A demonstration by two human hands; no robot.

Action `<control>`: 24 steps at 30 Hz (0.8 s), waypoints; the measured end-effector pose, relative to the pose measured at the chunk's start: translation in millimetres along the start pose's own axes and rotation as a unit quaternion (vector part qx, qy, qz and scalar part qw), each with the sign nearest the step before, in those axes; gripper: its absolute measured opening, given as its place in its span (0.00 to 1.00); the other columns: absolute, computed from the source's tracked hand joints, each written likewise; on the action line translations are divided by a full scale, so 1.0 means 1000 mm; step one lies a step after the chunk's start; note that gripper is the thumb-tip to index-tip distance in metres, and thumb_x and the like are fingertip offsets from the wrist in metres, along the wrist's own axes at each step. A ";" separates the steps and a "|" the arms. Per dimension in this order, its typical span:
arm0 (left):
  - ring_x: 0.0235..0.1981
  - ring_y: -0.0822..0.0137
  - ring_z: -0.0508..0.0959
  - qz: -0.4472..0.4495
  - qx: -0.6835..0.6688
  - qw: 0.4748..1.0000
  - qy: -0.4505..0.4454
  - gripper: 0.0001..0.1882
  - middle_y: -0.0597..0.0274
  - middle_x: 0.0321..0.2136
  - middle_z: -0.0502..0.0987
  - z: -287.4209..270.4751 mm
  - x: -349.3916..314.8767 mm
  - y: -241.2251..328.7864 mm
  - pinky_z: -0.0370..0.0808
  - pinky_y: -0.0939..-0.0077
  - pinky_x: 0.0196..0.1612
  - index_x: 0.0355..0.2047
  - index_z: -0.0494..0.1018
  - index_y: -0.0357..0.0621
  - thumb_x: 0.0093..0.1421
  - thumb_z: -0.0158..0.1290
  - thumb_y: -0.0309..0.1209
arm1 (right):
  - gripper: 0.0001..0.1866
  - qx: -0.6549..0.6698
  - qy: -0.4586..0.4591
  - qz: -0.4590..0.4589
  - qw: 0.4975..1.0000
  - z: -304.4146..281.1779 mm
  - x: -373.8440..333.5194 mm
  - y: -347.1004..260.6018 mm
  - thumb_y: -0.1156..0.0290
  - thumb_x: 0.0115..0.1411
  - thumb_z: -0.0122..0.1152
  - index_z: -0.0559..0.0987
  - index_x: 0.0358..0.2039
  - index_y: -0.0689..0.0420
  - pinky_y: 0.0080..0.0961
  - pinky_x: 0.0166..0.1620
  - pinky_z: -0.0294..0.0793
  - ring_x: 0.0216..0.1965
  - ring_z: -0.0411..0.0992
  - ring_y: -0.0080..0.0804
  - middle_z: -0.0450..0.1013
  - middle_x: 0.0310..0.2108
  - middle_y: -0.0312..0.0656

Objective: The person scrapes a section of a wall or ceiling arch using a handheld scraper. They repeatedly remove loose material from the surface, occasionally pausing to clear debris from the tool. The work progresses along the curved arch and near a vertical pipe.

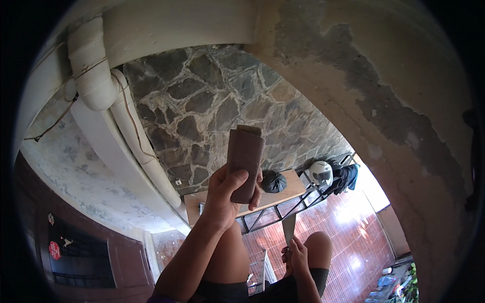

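My left hand is raised in front of me, its thumb and fingers closed round a sanding block. Brown sandpaper appears wrapped round it, with a paler layer showing at the top end. Lower down, close to my right knee, my right hand grips a putty knife. The thin grey blade points upward and widens toward its tip. Its handle is mostly hidden by my fingers.
A wooden bench with a black frame stands below, bearing a dark cap, a white helmet and dark cloth. A stone wall rises behind. Overhead runs a beam with a grey patch; a white pipe is at left.
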State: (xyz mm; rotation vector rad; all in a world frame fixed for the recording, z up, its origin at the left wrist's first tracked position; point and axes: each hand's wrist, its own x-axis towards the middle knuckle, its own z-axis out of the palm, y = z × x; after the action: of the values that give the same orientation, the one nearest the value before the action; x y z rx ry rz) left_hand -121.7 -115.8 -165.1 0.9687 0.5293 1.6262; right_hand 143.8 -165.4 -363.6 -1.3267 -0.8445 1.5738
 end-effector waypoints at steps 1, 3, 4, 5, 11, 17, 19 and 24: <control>0.15 0.67 0.73 -0.007 0.006 1.000 0.013 0.24 0.53 0.31 0.72 0.002 0.000 -0.001 0.66 0.76 0.16 0.45 0.66 0.31 0.63 0.50 0.43 | 0.21 0.007 0.003 0.003 1.000 -0.002 0.002 0.004 0.66 0.71 0.45 0.67 0.61 0.60 0.21 0.18 0.67 0.15 0.67 0.26 0.71 0.22 0.42; 0.13 0.68 0.72 -0.020 0.015 0.999 0.028 0.22 0.53 0.30 0.72 0.005 0.000 -0.002 0.64 0.77 0.14 0.42 0.67 0.32 0.62 0.51 0.43 | 0.22 0.014 0.008 0.002 1.000 -0.004 0.004 0.010 0.66 0.71 0.45 0.67 0.62 0.60 0.22 0.18 0.67 0.15 0.67 0.26 0.71 0.22 0.42; 0.13 0.68 0.72 -0.025 0.018 0.999 0.032 0.22 0.53 0.30 0.72 0.006 0.000 -0.001 0.63 0.77 0.13 0.41 0.67 0.32 0.62 0.50 0.44 | 0.22 0.013 0.009 -0.001 1.000 -0.005 0.004 0.012 0.66 0.71 0.46 0.66 0.62 0.60 0.22 0.19 0.67 0.15 0.67 0.26 0.71 0.22 0.41; 0.13 0.68 0.71 -0.029 0.022 0.999 0.036 0.23 0.54 0.30 0.72 0.008 0.002 0.000 0.62 0.77 0.12 0.40 0.68 0.32 0.62 0.50 0.45 | 0.22 0.018 0.004 -0.010 1.000 -0.005 0.005 0.013 0.66 0.70 0.46 0.66 0.62 0.60 0.22 0.19 0.67 0.15 0.67 0.26 0.70 0.22 0.41; 0.12 0.66 0.74 0.025 0.010 0.995 0.095 0.24 0.56 0.23 0.74 0.030 0.058 0.018 0.62 0.76 0.10 0.33 0.70 0.34 0.65 0.47 0.49 | 0.23 -0.013 0.029 0.000 0.999 -0.004 0.007 0.019 0.67 0.70 0.46 0.66 0.63 0.60 0.24 0.19 0.68 0.15 0.67 0.26 0.71 0.22 0.42; 0.17 0.70 0.73 0.153 0.186 0.959 0.148 0.25 0.63 0.21 0.72 0.085 0.161 0.030 0.65 0.73 0.18 0.36 0.71 0.37 0.67 0.42 0.51 | 0.23 0.001 0.022 -0.013 1.000 0.000 0.006 0.019 0.68 0.70 0.46 0.66 0.63 0.59 0.23 0.19 0.68 0.15 0.66 0.26 0.71 0.22 0.43; 0.21 0.73 0.72 0.172 0.285 0.928 0.168 0.22 0.65 0.21 0.71 0.109 0.176 0.023 0.67 0.72 0.24 0.37 0.73 0.38 0.68 0.44 0.47 | 0.23 0.003 0.026 -0.012 1.000 0.002 0.007 0.017 0.68 0.70 0.46 0.66 0.63 0.59 0.23 0.19 0.68 0.15 0.67 0.26 0.71 0.22 0.43; 0.45 0.47 0.70 0.272 0.326 0.890 0.167 0.28 0.41 0.41 0.69 0.148 0.186 -0.005 0.66 0.55 0.53 0.54 0.66 0.29 0.61 0.52 0.41 | 0.23 -0.009 0.041 -0.010 0.999 0.003 0.008 0.015 0.68 0.70 0.46 0.65 0.64 0.59 0.23 0.19 0.68 0.15 0.67 0.26 0.71 0.22 0.43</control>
State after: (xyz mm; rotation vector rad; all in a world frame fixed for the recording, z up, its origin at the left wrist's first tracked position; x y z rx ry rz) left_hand -6.9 40.3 -26.8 1.4247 1.1735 2.1994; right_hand 137.5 -163.8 -379.4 -1.3822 -0.8205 1.4894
